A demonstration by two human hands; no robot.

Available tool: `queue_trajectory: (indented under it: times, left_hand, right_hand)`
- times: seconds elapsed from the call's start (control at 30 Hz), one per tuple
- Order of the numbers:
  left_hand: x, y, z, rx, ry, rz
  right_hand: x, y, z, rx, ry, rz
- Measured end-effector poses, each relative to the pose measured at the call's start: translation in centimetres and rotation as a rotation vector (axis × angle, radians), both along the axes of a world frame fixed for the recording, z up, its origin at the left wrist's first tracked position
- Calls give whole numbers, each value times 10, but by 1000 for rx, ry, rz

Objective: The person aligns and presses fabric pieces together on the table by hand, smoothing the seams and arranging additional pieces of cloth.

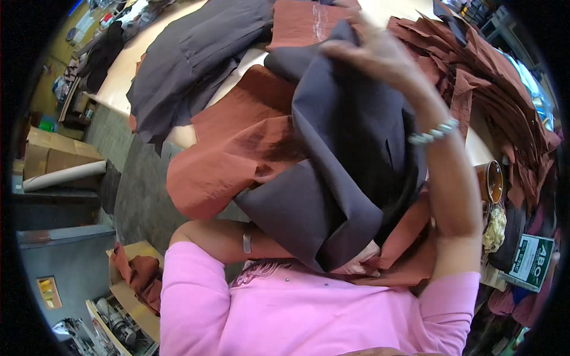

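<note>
A large dark grey cloth piece point(329, 133) is bunched up in front of my chest, with folds standing raised. At its far end my right hand point(374, 49) is blurred, thumb and fingers spread around a peak of the cloth; whether it grips is unclear. My left forearm passes under the near folds, and my left hand point(363, 260) shows only partly beside them, against my body. Rust-brown cloth pieces point(222, 164) lie under and left of the grey one. A flat rust-brown piece point(298, 22) with a pale streak lies beyond.
Stacked grey cloth point(191, 58) lies at the far left of the pale table point(118, 84). Many rust-brown pieces point(503, 98) are piled at the right. Near them stand a brown cup-like container point(494, 181) and a green-and-white box point(532, 262). Cardboard boxes point(60, 151) stand at the left.
</note>
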State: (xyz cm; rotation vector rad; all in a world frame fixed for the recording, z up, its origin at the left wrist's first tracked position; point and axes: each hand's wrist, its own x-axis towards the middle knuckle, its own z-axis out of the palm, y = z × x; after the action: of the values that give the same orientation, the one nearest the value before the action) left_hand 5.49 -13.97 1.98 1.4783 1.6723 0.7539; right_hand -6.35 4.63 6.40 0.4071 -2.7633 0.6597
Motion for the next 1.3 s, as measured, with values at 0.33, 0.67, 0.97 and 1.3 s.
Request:
queue_trajectory:
  times: [0.33, 0.67, 0.97, 1.3]
  left_hand:
    - [-44, -61, 37, 118, 195, 248]
    - [-207, -138, 52, -96, 865, 866]
    - [-184, -89, 112, 137, 995, 985]
    - [-146, 68, -15, 20, 1370, 660]
  right_hand:
    - [31, 39, 6, 211, 125, -313]
    - [181, 41, 2, -233, -252, -172]
    - [185, 106, -35, -113, 185, -198]
    - [111, 103, -78, -348, -29, -83]
